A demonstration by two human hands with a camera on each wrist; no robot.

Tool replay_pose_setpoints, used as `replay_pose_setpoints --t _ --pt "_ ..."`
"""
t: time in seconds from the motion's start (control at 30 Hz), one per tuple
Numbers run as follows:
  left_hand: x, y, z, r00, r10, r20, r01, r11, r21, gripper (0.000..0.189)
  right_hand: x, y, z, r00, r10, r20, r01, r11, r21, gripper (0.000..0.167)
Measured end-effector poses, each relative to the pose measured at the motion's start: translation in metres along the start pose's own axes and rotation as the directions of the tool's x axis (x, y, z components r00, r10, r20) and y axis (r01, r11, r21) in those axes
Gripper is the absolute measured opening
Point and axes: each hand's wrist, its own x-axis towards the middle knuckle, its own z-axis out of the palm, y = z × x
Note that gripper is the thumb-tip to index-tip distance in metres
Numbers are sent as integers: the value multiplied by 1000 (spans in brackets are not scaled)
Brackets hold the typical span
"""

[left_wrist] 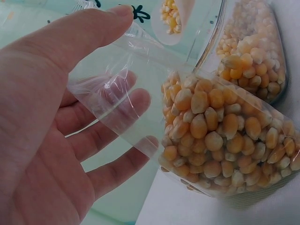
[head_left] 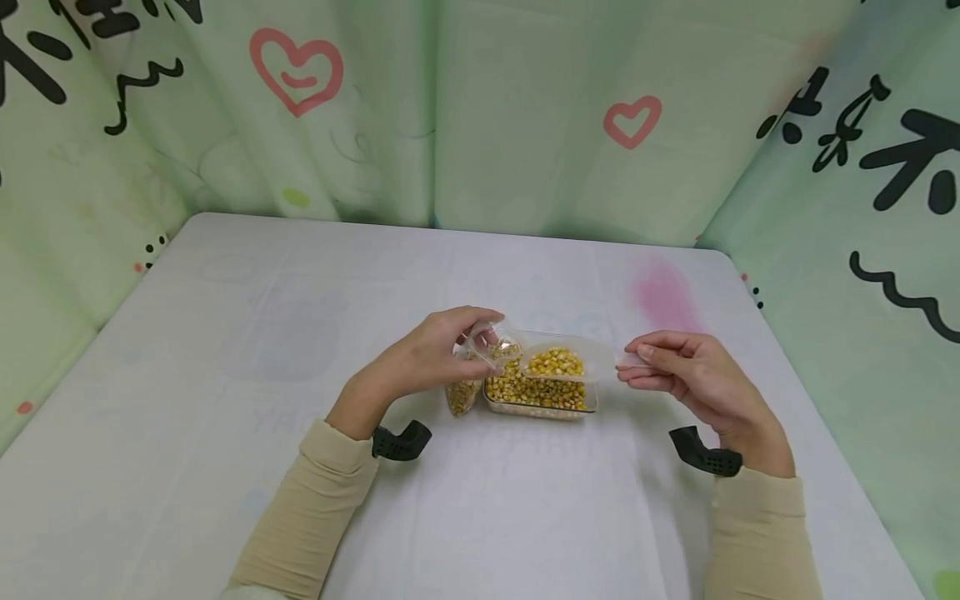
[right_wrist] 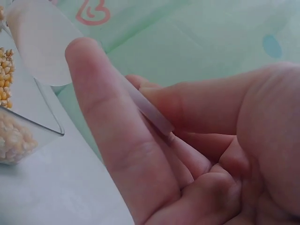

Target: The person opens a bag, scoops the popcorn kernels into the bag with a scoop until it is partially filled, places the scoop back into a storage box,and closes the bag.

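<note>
My left hand (head_left: 427, 350) grips the top of a clear plastic bag (left_wrist: 140, 101), thumb on one side and fingers seen through the film on the other. Yellow corn kernels (left_wrist: 220, 136) fill its lower part, which hangs beside a clear rectangular container (head_left: 536, 412) of more kernels. Over that container my right hand (head_left: 693, 367) pinches the thin handle of a whitish translucent scoop (head_left: 602, 357) between thumb and fingers. A heap of kernels (head_left: 555, 362) lies in the scoop, whose front end is close to the bag's mouth; whether they touch I cannot tell.
A white cloth (head_left: 465, 517) covers the table, with a pink patch (head_left: 663, 292) towards the back right. Green curtains (head_left: 517, 108) with hearts and black marks stand behind and on both sides. Each wrist wears a black band mount (head_left: 402, 440).
</note>
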Motion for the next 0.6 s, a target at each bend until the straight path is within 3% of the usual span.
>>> replay_pose_setpoints --t 0.17,0.6 --pt "0 0 0 1000 -3 0 3 1000 0 64 -1 -4 2 999 -13 -31 13 1000 -7 21" --pt "1 1 1 1000 -14 12 14 1000 -1 64 -3 -13 12 995 -84 -61 91 989 121 29"
